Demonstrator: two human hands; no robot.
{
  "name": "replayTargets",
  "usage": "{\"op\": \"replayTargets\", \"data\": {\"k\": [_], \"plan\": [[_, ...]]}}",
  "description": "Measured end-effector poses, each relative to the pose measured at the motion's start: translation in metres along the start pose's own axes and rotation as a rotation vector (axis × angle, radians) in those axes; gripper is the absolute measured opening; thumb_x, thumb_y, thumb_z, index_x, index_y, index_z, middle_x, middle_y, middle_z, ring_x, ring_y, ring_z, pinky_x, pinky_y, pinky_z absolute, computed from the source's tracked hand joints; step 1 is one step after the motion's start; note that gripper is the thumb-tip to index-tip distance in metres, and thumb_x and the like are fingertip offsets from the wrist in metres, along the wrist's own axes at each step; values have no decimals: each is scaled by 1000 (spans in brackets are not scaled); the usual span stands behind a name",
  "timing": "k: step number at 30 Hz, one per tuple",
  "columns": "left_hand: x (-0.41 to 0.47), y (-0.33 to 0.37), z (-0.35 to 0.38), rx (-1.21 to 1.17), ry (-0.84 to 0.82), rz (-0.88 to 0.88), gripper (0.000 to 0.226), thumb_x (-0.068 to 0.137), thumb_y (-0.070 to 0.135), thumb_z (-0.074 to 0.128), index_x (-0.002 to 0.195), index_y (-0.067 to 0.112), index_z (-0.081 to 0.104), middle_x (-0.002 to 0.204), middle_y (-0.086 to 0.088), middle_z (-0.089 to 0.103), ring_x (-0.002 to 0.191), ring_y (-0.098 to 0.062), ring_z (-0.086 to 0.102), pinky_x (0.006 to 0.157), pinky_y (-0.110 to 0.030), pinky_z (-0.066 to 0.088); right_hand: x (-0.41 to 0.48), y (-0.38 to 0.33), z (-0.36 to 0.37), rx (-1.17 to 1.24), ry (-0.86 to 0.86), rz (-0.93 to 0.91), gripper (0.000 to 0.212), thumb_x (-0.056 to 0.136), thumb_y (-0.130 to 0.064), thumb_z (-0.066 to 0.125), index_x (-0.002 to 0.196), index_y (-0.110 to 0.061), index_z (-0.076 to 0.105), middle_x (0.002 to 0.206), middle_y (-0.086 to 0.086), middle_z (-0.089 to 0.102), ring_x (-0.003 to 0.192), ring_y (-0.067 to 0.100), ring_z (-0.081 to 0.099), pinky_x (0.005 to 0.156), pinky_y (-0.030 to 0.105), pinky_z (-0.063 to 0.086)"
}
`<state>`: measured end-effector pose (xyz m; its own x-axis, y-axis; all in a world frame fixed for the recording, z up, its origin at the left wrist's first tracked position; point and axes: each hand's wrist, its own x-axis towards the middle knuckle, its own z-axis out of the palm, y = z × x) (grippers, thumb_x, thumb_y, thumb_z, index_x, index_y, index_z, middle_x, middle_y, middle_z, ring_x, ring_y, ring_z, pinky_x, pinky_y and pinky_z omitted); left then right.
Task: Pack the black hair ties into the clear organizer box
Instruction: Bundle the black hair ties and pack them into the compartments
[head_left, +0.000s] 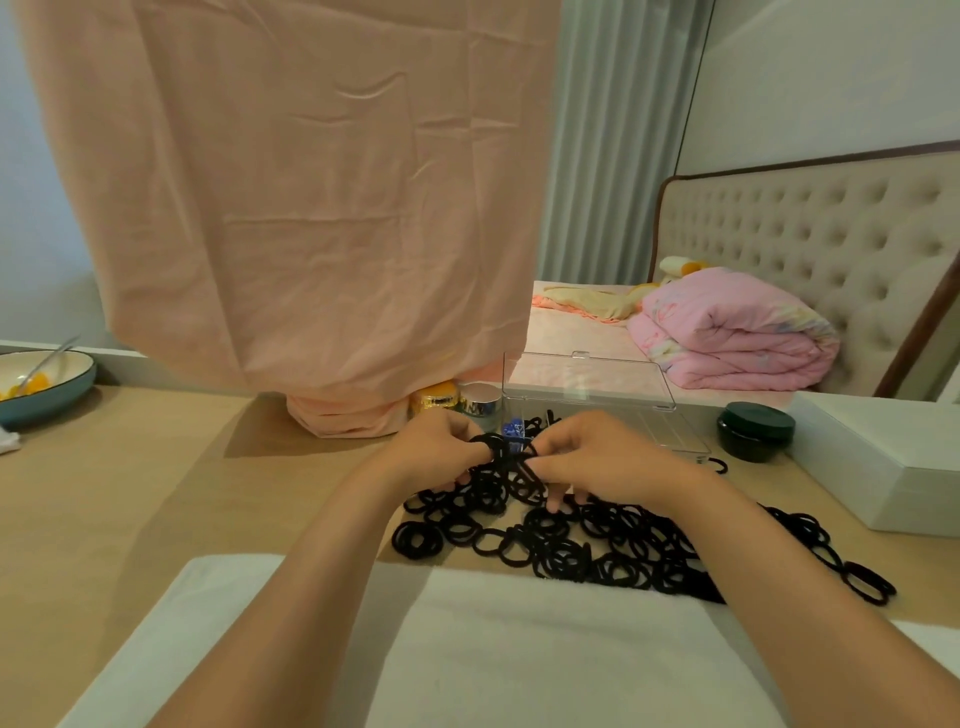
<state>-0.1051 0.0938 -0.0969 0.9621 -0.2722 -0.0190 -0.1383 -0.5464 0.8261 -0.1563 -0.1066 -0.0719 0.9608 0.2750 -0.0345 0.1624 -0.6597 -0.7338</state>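
Fingers of left hand (436, 447) and right hand (597, 457) curled, gripping a bunch (506, 467) of black hair ties just above the pile (597, 545) spread along the near edge of the desk (156, 493). Clear organizer box (587, 384) lid-up, just behind the hands, toward the far edge.

The left forearm (291, 577) and the right forearm (753, 571), both bare, reach forward from the lower edge and converge. The left hand (434, 449) and the right hand (597, 457) sit backs-up, just beside each other. The left hand's fingers are curled with a bunch of black hair ties (506, 470) looped round them, and the right hand's thumb and fingers pinch the same bunch.
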Motion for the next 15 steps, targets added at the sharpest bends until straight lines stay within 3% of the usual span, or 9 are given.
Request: {"op": "replayTargets", "data": {"k": [3, 5, 11, 15], "plan": [[-2, 7, 8, -114, -97, -19, 11, 94, 25, 67, 98, 16, 72, 89, -2, 72, 78, -9, 68, 72, -23, 59, -5, 4, -4, 230, -18, 31, 18, 97, -25, 68, 102, -9, 76, 74, -7, 75, 63, 11, 70, 57, 23, 49], [-3, 10, 10, -244, -169, -35, 12, 95, 22, 66, 101, 14, 73, 87, -2, 74, 80, -12, 71, 77, -27, 61, -4, 6, -4, 262, 31, 77, 19, 97, -25, 68, 100, -7, 75, 69, -4, 74, 52, 8, 66, 49, 20, 45], [-4, 11, 12, -508, -325, -45, 30, 102, 26, 52, 116, 3, 66, 109, -17, 72, 95, -27, 70, 80, -35, 58, 0, 11, -3, 128, 94, 92, 21, 98, -27, 66, 86, -11, 73, 81, 3, 79, 61, 17, 68, 48, 23, 46], [-4, 12, 14, -374, -299, -59, 31, 97, 35, 62, 114, 12, 71, 104, -11, 76, 95, -25, 72, 83, -35, 59, 1, 8, -1, 69, 96, 76, 17, 95, -22, 67, 86, -10, 75, 87, 9, 79, 63, 18, 66, 49, 22, 50]]}}
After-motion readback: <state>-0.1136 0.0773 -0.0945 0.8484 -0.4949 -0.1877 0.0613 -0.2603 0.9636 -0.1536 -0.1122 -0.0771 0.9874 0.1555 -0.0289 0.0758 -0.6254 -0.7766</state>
